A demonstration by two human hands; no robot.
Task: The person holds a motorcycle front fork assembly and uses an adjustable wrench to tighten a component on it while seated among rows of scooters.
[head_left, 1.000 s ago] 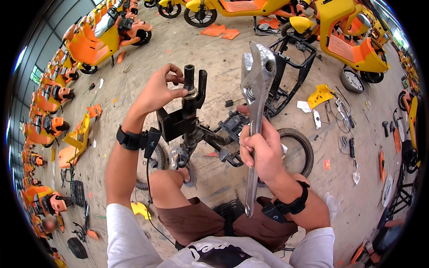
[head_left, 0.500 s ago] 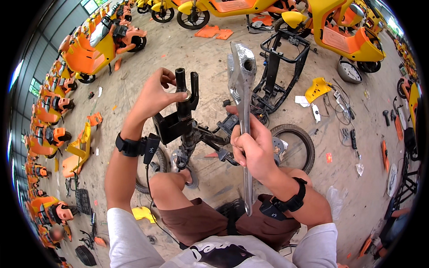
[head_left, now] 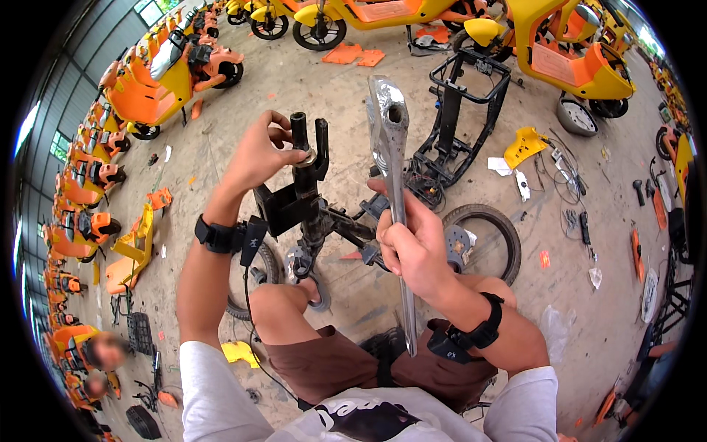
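Note:
My left hand (head_left: 261, 153) pinches a silver ring nut (head_left: 310, 157) on the upright black steering tube (head_left: 300, 132) of a bare scooter frame (head_left: 313, 221). The thumb lies against the ring's near side, and the fingers curl behind the tube. In my right hand (head_left: 416, 243) is a long steel wrench (head_left: 398, 158), gripped around the middle of its shank. Its broad head, with a round hole, points up and away from me. The tapered end hangs over my lap. The wrench is apart from the steering tube, to its right.
Wheels (head_left: 486, 239) lie on both sides of the frame. A second black frame (head_left: 464, 118) stands ahead right. Yellow and orange scooters (head_left: 155, 88) line the far and left sides. A yellow panel (head_left: 524, 147), cables (head_left: 571, 173) and a hammer (head_left: 638, 192) lie on the right floor.
The wrench head has shifted slightly left and toward me in my right hand. My left hand stays at the ring nut, with little visible change.

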